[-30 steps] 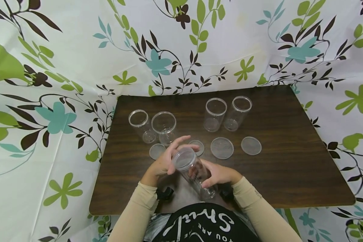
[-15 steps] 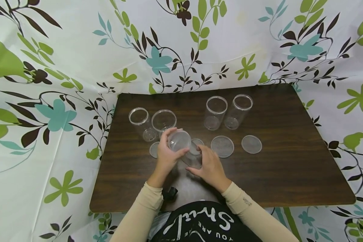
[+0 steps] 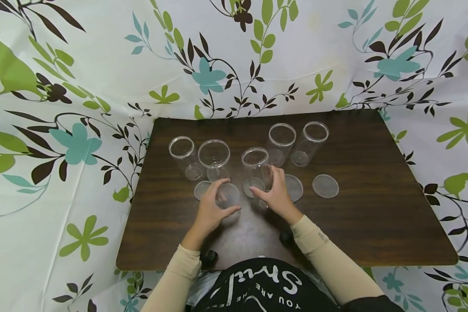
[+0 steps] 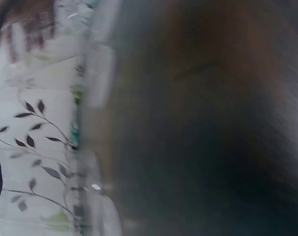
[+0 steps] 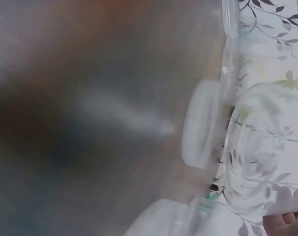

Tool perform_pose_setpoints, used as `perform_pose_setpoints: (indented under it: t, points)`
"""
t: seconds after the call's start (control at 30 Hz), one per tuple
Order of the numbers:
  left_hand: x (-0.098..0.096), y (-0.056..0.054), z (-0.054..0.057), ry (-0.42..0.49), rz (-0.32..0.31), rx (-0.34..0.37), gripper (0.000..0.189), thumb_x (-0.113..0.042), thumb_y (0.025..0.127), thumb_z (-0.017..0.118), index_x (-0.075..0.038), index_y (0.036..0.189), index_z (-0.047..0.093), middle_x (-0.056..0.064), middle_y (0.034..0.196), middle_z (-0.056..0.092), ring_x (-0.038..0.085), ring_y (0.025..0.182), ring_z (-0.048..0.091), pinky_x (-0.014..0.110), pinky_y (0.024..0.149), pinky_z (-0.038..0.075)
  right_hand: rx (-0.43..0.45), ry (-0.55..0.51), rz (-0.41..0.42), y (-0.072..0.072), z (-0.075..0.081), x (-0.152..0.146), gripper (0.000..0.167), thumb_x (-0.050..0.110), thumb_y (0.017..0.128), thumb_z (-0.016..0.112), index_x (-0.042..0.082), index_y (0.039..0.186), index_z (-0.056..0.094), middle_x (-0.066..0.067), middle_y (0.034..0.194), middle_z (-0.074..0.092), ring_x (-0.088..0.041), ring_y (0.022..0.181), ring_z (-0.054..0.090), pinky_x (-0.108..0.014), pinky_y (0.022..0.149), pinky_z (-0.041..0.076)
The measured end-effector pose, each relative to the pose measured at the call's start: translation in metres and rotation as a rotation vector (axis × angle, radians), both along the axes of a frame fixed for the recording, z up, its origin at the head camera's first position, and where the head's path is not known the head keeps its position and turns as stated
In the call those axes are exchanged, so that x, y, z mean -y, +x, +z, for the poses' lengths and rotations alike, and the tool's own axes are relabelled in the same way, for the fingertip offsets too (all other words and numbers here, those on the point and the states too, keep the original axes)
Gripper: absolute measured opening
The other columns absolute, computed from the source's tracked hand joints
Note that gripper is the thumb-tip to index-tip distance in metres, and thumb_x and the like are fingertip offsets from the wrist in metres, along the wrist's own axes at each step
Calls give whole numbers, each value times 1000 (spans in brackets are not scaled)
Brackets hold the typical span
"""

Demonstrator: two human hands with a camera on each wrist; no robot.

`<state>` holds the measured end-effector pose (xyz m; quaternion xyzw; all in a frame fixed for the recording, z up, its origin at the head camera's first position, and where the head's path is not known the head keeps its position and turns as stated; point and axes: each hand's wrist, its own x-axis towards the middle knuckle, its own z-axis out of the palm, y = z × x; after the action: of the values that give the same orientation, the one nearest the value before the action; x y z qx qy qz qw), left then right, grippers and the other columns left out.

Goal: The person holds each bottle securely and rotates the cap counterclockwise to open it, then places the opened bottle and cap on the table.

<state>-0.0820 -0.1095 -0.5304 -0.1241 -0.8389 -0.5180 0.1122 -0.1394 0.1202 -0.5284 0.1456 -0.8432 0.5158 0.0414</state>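
Note:
In the head view my left hand (image 3: 209,209) holds a clear round lid (image 3: 228,196) by its edge, thumb and fingers spread around it. To its right, my right hand (image 3: 277,194) grips a tall clear jar (image 3: 255,161) by the side. The jar is upright with its open rim facing up, and a lid on the table (image 3: 355,216) shows through its lower part. The left wrist view is mostly blurred. The right wrist view has a large clear rim (image 5: 229,147) at its right side, and its left half is blurred.
Behind the left hand stand two open jars, one narrow (image 3: 181,149) and one wide (image 3: 213,151). Another two jars, the nearer (image 3: 281,138) and the farther right (image 3: 312,141), stand at the back. Flat lids lie at left (image 3: 201,189), centre right (image 3: 295,187) and right (image 3: 325,186).
The lid, on top of the jar a second ago, is now apart from it in my left hand. The jar has moved forward from near my body and now stands upright in my right hand.

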Motion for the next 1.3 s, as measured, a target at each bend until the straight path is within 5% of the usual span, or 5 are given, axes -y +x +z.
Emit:
perform_pose_setpoints:
  t: [0.17,0.47,0.73,0.97,1.3]
  points:
    - [-2,-2,-20,-247,-33,-173,56,12,79,77,-1,131,59,14,113,65,23,87,59,40,78,51,41,1,-35,-33,6,2,86,24,79,87,-5,145,39,-26,135,40,-37,123,42,-51,105,38]
    - [-18,-3,-46,-486,-109,-335,36,6,82,76,-9,114,71,3,111,70,24,107,62,45,91,48,133,69,-134,-78,-2,10,95,32,86,82,-3,154,26,-24,148,38,-39,136,41,-49,113,34]
    - [-34,-4,-56,-637,-222,-223,23,-10,91,71,-9,114,71,5,121,66,24,117,57,43,98,47,196,-12,-168,-91,-13,10,93,27,89,79,-3,154,21,-25,153,32,-37,141,35,-46,116,31]
    - [-27,-1,-50,-753,-294,-143,80,-58,60,80,-16,127,66,7,141,56,26,134,46,51,101,43,193,-40,-172,-94,-20,11,93,26,88,81,-2,153,21,-24,140,43,-38,132,45,-46,113,34]
    - [-6,3,-37,-607,-202,-169,68,-53,74,85,-16,128,68,5,134,61,24,127,54,55,94,46,250,14,-109,-72,-20,11,105,24,91,78,-2,158,2,-29,161,18,-40,150,23,-48,120,23]
